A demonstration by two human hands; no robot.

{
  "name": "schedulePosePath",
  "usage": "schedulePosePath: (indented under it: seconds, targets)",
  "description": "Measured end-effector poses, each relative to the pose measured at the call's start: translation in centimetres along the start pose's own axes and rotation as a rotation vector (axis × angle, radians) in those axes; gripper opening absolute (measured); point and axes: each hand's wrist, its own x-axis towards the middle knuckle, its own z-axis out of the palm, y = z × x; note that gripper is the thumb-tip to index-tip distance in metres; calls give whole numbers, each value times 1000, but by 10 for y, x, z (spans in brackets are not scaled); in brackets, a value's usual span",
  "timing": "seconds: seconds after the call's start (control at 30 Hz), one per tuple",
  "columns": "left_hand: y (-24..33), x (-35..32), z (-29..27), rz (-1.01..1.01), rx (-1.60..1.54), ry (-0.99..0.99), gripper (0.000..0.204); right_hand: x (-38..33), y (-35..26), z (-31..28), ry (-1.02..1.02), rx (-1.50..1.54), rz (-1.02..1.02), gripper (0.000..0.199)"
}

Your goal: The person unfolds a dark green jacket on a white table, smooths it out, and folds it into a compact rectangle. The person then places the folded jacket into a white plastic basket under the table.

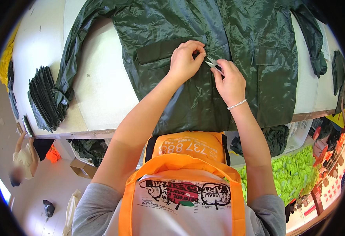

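A dark green, shiny jacket (172, 23) lies spread over the white table, its sleeves reaching out to both sides. My left hand (185, 61) is closed in a pinch on the jacket, at the right end of a pocket flap (153, 51). Close beside those fingertips, my right hand (231, 82) grips a small pair of thread snips (211, 64), whose pale blades point up and left toward the pinched spot. Any thread between the blades is too small to make out. A second pocket (274, 78) shows on the jacket's right half.
A stack of folded dark green pieces (46, 98) stands on the table (101, 78) at left. Below the table edge are a bin of dark fabric (88, 149), a cardboard box (83, 168) and bright lime garments (294, 173). Another person (25, 159) stands at the far left.
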Motion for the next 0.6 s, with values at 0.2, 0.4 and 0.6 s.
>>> schedulePosePath:
  seconds: [0.2,0.4,0.6]
  targets:
    - [-2,1,1,20,19,0,8,3,4,4,2,-21,-9,13]
    - [0,-4,-5,-27,-155,24,6,5,2,4,-34,50,74,16]
    - [37,-113,-120,-173,211,-890,12,6,21,-6,8,444,300,27]
